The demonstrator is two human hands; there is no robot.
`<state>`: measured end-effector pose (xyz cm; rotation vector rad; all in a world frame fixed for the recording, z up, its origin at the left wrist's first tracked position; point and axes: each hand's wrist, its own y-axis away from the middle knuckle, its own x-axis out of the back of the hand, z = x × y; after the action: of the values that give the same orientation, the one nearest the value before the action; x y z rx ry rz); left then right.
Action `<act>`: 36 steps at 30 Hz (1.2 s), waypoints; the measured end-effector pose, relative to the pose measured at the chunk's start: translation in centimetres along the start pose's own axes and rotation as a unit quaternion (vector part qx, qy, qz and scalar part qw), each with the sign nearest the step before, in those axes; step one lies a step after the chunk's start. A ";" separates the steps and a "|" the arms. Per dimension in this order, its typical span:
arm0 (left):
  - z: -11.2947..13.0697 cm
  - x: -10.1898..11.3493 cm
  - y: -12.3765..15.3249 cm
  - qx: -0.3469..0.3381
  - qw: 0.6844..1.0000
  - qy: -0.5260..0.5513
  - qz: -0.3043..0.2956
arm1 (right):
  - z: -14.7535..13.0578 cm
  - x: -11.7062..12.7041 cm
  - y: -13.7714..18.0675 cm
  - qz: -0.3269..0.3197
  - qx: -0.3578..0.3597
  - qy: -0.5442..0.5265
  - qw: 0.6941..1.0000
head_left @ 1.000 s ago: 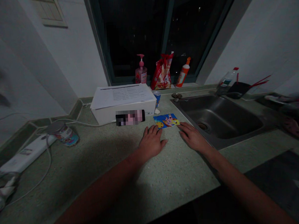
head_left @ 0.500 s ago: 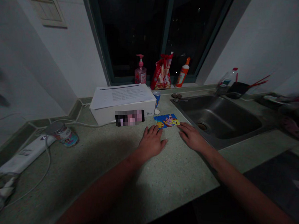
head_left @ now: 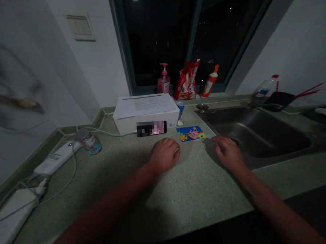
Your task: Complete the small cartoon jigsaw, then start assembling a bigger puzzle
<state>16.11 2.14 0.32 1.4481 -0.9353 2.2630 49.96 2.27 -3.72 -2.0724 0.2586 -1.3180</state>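
Observation:
A small colourful cartoon picture card (head_left: 191, 133), mostly blue with yellow and pink figures, lies flat on the counter between my hands. My left hand (head_left: 166, 155) rests at its near left, apart from it. Its fingers are curled in and the thumb is drawn against them; whether anything is inside is hidden. To the right of the card, close to the sink edge, is my right hand (head_left: 230, 153). Its fingers stretch toward the card's right corner without gripping it, and the thumb stands apart. A phone (head_left: 159, 127) leans against a white box (head_left: 146, 121) beyond my left hand.
A steel sink (head_left: 264, 131) lies to the right. A blue can (head_left: 180, 109) stands beside the box. A pump bottle (head_left: 163, 82), a red bag (head_left: 187, 81) and an orange-capped bottle (head_left: 210, 83) line the window. On the left are a jar (head_left: 89, 143) and a white power strip (head_left: 55, 159).
Both hands have drawn back from the card and further apart. My left fingers have gone from flat beside it to curled in. The view has turned slightly left.

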 end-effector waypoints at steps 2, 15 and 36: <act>-2.1 2.1 1.4 0.013 0.999 -0.028 0.029 | -0.1 0.1 0.0 0.000 0.021 0.004 1.000; -17.5 13.2 15.0 0.338 0.846 -0.161 0.379 | -12.2 -2.4 -2.6 -0.041 0.241 -0.115 0.963; -5.7 7.9 12.3 0.186 0.941 0.210 0.189 | -20.4 -7.9 -2.1 -0.133 0.173 -0.254 0.942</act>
<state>1.68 -3.94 1.30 0.8836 -0.7201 3.0031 28.28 -0.91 -2.61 -2.0957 -0.4611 -0.8437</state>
